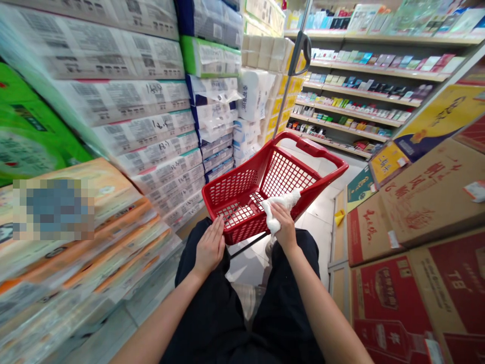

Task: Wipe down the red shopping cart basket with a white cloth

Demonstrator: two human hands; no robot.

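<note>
While my left hand [209,246] lies spread on the red basket [326,154], my right hand [284,226] pinches a white cloth [275,208].

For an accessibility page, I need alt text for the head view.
A person's right hand presses a white cloth onto a red basket, the left hand against its side. Wrapped toilet rolls are stacked left, cartons right, and shelves of goods ahead.

Bright even light, motion blur at left, warped edges
</note>
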